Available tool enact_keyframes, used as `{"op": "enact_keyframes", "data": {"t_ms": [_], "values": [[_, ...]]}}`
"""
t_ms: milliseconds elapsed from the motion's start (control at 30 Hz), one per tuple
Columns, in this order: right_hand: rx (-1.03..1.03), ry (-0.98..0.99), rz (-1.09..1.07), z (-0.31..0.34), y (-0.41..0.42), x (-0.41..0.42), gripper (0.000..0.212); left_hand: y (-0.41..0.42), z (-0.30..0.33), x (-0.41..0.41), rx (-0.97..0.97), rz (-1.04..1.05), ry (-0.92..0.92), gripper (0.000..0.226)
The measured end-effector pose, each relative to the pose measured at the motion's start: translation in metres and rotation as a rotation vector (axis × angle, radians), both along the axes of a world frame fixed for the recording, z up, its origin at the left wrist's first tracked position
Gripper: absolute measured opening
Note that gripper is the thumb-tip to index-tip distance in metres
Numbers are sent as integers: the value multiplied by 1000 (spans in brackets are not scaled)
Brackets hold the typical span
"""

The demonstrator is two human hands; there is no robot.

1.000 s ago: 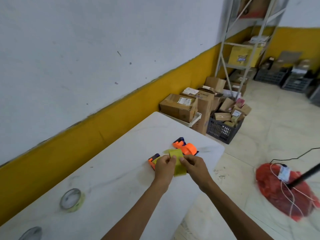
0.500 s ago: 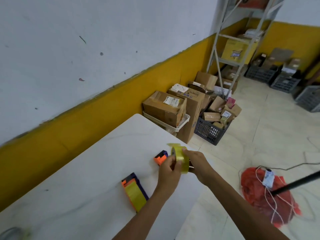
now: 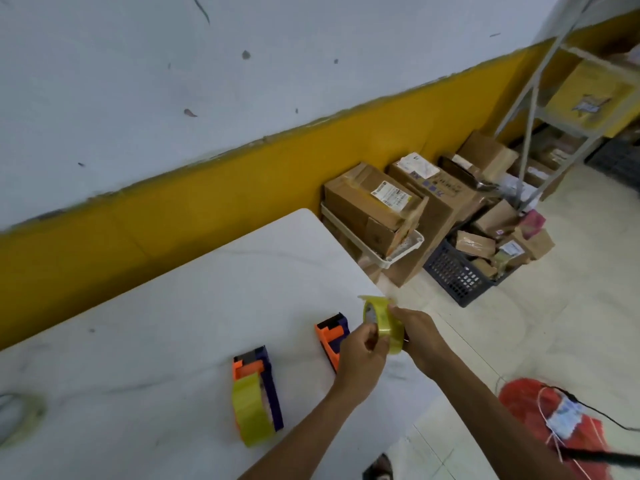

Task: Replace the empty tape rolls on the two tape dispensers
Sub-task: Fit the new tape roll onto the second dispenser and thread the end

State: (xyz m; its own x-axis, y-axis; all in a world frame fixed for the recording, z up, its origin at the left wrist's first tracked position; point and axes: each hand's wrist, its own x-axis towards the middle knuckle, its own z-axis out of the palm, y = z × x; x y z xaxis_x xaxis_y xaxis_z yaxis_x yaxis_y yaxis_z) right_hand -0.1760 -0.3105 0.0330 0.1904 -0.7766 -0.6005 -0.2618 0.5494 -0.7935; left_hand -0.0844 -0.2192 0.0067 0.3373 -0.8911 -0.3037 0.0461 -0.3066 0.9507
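Observation:
A yellowish clear tape roll (image 3: 382,323) is held upright above the white table's (image 3: 173,323) right end. My left hand (image 3: 363,355) pinches its near side and my right hand (image 3: 417,336) grips its far side. Just left of my hands an orange and purple tape dispenser (image 3: 330,334) lies on the table, partly hidden by my left hand. A second orange and purple dispenser (image 3: 258,396) lies closer to me, with a yellowish tape roll (image 3: 251,414) mounted in it.
A flat tape roll (image 3: 20,414) lies at the table's left edge of view. Cardboard boxes (image 3: 374,202), a dark crate (image 3: 457,275) and a metal shelf (image 3: 540,109) stand beyond the table. A red bag (image 3: 540,414) lies on the floor to the right.
The tape roll went from lying flat by the dispensers to being held upright in both hands. My view has swung left and down, bringing the nearer dispenser into view.

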Motion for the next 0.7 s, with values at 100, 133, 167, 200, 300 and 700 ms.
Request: {"op": "enact_keyframes", "data": {"t_ms": [100, 133, 167, 200, 300, 700], "values": [[-2, 0, 79, -14, -14, -2, 35, -7, -3, -6, 49, 62, -40, 6], [-2, -9, 109, -19, -18, -4, 33, -9, -4, -8, 64, 92, -40, 5], [1, -24, 137, -23, -20, -6, 32, -10, -5, -9, 70, 134, -41, 6], [-1, -37, 165, -26, -22, -8, 31, -11, -4, -9, 64, 190, -56, 8], [-24, -69, 260, -36, -26, -13, 30, -8, -1, -1, 77, 464, -157, 14], [-8, -147, 516, -59, -2, -28, 45, 31, -22, -28, 605, 636, -94, 19]]}}
